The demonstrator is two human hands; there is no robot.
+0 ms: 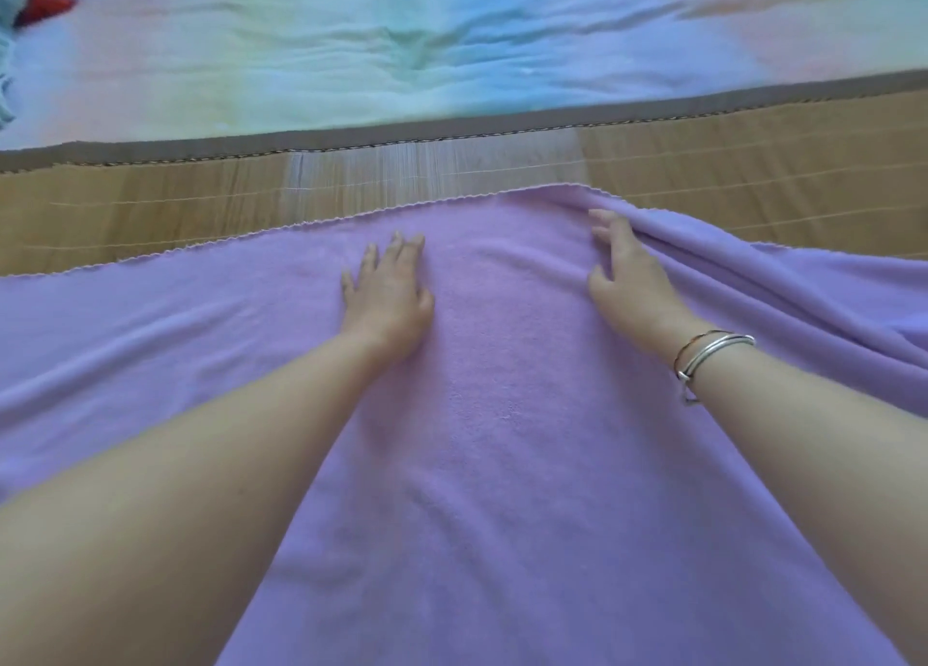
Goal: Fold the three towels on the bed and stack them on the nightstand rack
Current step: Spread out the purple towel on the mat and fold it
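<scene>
A large purple towel (502, 414) lies spread across the bed and fills the lower half of the view. My left hand (389, 289) rests flat on it near its far edge, fingers apart, holding nothing. My right hand (632, 278) lies on the towel beside a raised fold at the right, fingers spread against the ridge of cloth. A silver bangle sits on my right wrist. The other towels and the nightstand rack are out of view.
A woven bamboo mat (150, 203) with a brown border covers the bed under the towel. Beyond it lies a pastel sheet (401, 47). A bit of light blue and red cloth (30, 2) shows at the top left corner.
</scene>
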